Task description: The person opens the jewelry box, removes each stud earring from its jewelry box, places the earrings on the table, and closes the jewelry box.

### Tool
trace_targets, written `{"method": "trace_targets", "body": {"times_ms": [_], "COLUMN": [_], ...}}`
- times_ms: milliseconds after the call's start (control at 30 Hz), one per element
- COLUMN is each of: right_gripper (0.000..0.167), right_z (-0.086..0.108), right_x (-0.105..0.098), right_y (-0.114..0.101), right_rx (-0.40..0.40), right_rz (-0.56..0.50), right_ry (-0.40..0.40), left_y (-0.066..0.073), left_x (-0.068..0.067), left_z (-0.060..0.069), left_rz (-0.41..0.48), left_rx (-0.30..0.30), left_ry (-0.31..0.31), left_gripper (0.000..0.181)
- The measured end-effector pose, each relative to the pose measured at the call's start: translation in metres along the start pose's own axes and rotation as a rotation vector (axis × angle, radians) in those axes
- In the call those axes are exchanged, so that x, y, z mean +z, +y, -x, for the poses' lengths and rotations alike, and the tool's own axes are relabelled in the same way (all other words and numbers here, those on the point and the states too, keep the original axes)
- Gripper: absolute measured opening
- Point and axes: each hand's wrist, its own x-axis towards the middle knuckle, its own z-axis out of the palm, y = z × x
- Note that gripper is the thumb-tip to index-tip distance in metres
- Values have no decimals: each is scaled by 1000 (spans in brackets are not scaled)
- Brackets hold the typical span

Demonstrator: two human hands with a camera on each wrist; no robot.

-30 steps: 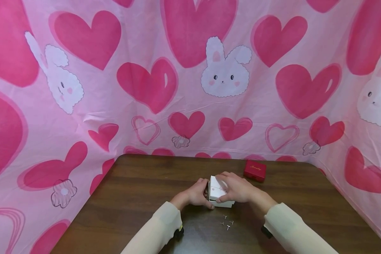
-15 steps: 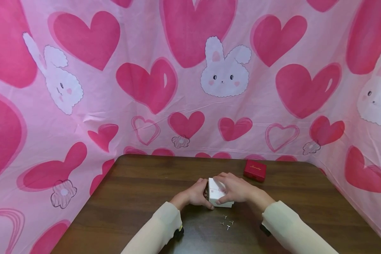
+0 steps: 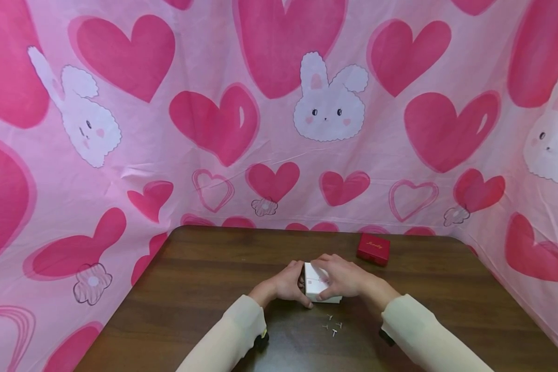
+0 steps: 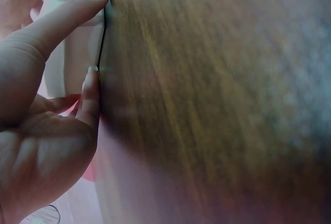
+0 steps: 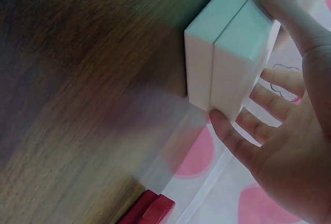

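A white lidded box (image 3: 315, 281) rests on the brown table, and both hands hold it. From the left, my left hand (image 3: 288, 284) grips its lower part, with thumb at the front and fingers behind. In the left wrist view the left thumb and fingertips lie along the box wall (image 4: 83, 45) near the tabletop. My right hand (image 3: 346, 276) holds the lid (image 5: 240, 58) from above, thumb on one side and fingers on the other. A thin seam runs between lid and base in the right wrist view. Several small silvery T-shaped pieces (image 3: 334, 332) lie in front of the box.
A red box with gold lettering (image 3: 373, 249) stands behind and to the right of the hands on the wooden table (image 3: 214, 268). Pink cloth with hearts and rabbits (image 3: 279, 129) hangs around the table's back and sides.
The lid has come down onto the base under my right hand and now sits level; it was raised and tilted a second ago. My left hand has stayed in place.
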Motion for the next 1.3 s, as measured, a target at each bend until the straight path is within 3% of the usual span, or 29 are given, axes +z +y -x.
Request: {"method": "trace_targets", "body": {"times_ms": [633, 933, 1133, 1300], "right_gripper": [80, 78, 81, 92], "right_z": [-3, -5, -6, -1], "right_x": [8, 7, 15, 10], "right_y": [2, 5, 2, -2], "right_rx": [-27, -33, -49, -16], "right_rz": [-16, -3, -39, -48], "right_ry": [-12, -13, 9, 8], "left_y": [-1, 1, 0, 1], "left_x": [0, -1, -6, -12], "left_z": [-1, 0, 5, 10], "left_rz": [-48, -18, -60, -101], "left_rx": [-11, -12, -27, -28], "left_ry": [-10, 6, 3, 16], "left_gripper": [80, 84, 96, 115]}}
